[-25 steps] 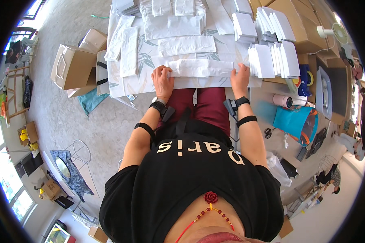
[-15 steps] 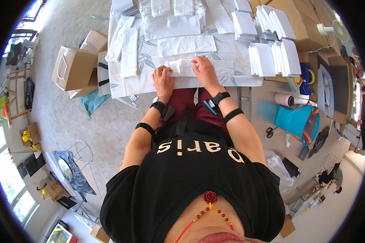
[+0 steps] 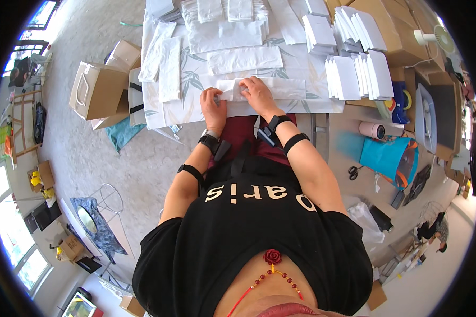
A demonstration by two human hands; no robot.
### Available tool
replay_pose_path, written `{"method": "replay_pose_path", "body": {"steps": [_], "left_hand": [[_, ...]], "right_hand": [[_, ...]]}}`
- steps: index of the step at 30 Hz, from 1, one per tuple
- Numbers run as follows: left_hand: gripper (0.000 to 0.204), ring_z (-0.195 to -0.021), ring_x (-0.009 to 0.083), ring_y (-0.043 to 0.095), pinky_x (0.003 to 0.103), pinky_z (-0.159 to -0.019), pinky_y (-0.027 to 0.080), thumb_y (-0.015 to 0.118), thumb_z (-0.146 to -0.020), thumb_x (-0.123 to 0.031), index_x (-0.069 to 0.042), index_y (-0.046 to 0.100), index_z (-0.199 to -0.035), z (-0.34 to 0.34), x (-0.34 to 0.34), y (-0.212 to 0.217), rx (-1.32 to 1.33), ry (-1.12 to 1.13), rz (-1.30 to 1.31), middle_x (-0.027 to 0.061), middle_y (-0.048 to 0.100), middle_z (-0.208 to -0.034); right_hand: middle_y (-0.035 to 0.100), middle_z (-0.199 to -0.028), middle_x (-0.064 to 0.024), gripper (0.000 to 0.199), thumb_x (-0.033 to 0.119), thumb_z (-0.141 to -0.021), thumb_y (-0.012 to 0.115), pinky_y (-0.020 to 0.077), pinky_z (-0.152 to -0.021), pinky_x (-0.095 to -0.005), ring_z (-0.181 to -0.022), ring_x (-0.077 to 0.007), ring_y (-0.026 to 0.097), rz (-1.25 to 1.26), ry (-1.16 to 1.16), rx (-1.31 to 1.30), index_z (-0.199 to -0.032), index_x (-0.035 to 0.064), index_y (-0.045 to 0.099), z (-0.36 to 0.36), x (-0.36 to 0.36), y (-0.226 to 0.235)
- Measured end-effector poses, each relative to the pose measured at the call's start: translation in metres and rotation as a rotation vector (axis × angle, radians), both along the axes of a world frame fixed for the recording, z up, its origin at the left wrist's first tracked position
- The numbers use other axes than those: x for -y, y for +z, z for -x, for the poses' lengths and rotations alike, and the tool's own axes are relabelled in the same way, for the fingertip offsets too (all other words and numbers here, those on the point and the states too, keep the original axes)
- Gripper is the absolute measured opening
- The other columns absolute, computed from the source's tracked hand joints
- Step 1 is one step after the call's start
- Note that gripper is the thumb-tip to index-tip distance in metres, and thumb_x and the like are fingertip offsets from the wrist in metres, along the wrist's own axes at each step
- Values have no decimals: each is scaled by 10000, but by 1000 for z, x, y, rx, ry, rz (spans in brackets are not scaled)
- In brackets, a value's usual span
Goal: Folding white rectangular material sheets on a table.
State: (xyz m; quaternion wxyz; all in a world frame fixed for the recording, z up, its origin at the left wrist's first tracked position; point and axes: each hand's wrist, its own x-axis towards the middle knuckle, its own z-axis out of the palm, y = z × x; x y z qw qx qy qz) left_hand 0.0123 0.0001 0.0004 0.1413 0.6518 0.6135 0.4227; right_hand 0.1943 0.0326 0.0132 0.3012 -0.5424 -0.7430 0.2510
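A long white folded strip (image 3: 288, 89), cloth or thin plastic, lies along the near edge of the table. At its left end my left hand (image 3: 214, 111) is closed, the curled fingertips gripping the end of the strip. Farther along, my right hand (image 3: 260, 98) pinches a raised fold of the same strip between thumb and fingers. Beyond it lies another white folded strip (image 3: 246, 60), parallel to the first and untouched. What the fingertips press underneath is hidden.
More white strips (image 3: 169, 68) lie at the left, with a layered pile (image 3: 225, 37) at the back. Stacks of white folded packets (image 3: 349, 76) stand on the right of the patterned tablecloth (image 3: 190, 113). Cardboard boxes (image 3: 96, 90) flank the table; a small fan (image 3: 439, 39) stands at right.
My right hand has moved left and down onto the strip, and its fingers have closed on a fold. My left hand has stayed at the left end, fingers more curled.
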Motion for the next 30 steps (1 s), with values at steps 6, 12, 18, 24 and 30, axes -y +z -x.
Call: {"method": "replay_pose_path", "body": {"steps": [6,12,18,24,30], "left_hand": [[113,-788,81,604,236,-708,496,685,-958,-48,-2,604,-1022,-2,0,11,740,192,272,33,629,-908],[234,-872,111,630,269,-740,517,666,-987,-129,-19,567,-1168,-2,-1,14,1034,182,406,58,658,-1027],[306,-990,165,652,333,-858,538,628,-1002,-141,-16,513,-1257,-14,-2,30,1188,63,486,107,674,-1120],[328,-992,166,645,313,-854,523,614,-1001,-124,-15,496,-1287,-28,-4,34,1270,4,452,104,673,-1107],[325,-973,157,634,318,-827,513,605,-1003,-126,-18,496,-1289,-31,-5,31,1247,16,486,103,673,-1086]], "right_hand": [[633,-1085,-108,398,99,-810,789,511,-943,-436,-1079,-338,620,43,15,15,-1185,114,657,-2,0,2],[636,-1128,-114,499,169,-795,820,505,-974,-419,-1103,-326,614,48,36,52,-1269,131,669,-1,1,3],[612,-1068,-84,523,186,-812,815,513,-952,-415,-1055,-304,616,44,22,97,-1313,164,664,-1,3,4],[610,-1042,-83,526,211,-795,832,520,-925,-408,-1020,-294,618,26,21,115,-1297,169,681,0,4,6],[615,-1048,-85,515,212,-790,835,522,-917,-409,-1021,-300,621,1,16,122,-1281,153,691,1,3,6]]}}
